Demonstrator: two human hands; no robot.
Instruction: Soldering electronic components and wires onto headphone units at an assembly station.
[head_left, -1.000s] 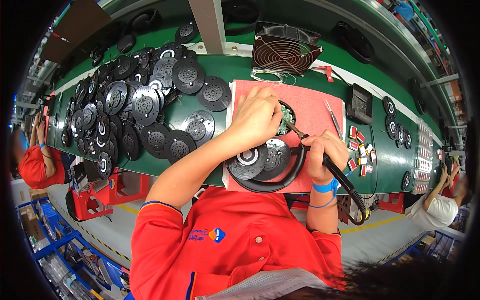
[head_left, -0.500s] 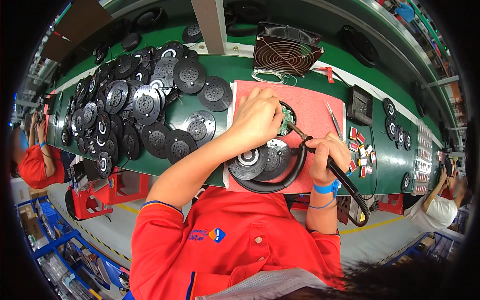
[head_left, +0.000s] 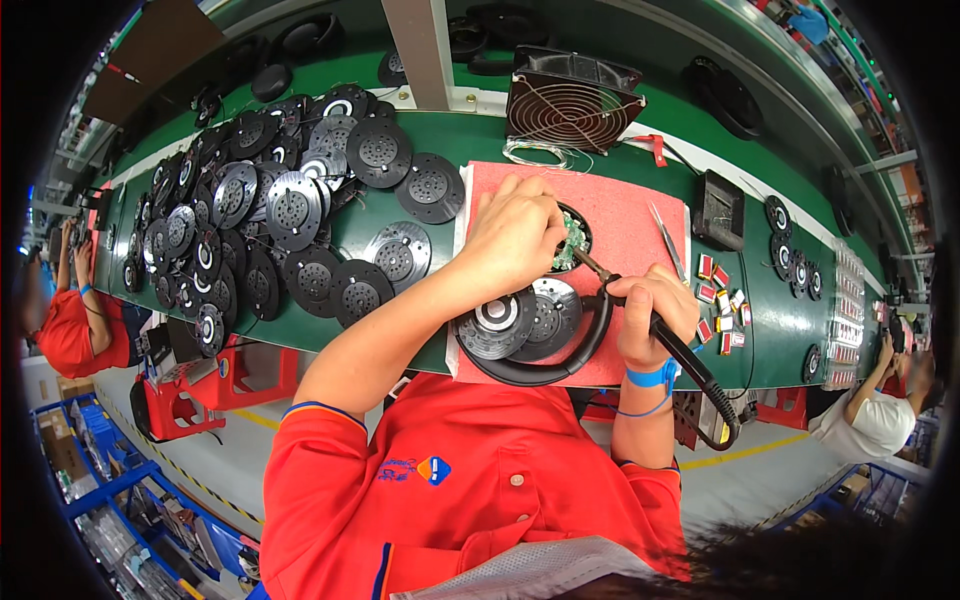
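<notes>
My right hand is closed around a soldering iron, whose metal end points left at a green circuit board. The board sits in a round black housing on a pink mat. My left hand rests against the housing's left side with its fingers curled together; what they pinch is hidden. Just below the hands, a black curved headband lies on the mat. Two round perforated discs, a silver-grey one and a dark one, lie within its curve.
A heap of black discs covers the bench at left. Behind the mat stand a fan and coiled pale wire. Tweezers lie at the mat's right edge, near a black tray and several small red-and-white blocks. Other people sit at both sides.
My right hand and the soldering iron have shifted very slightly left. More of the green board shows beside my left fingers; my left hand has barely moved.
</notes>
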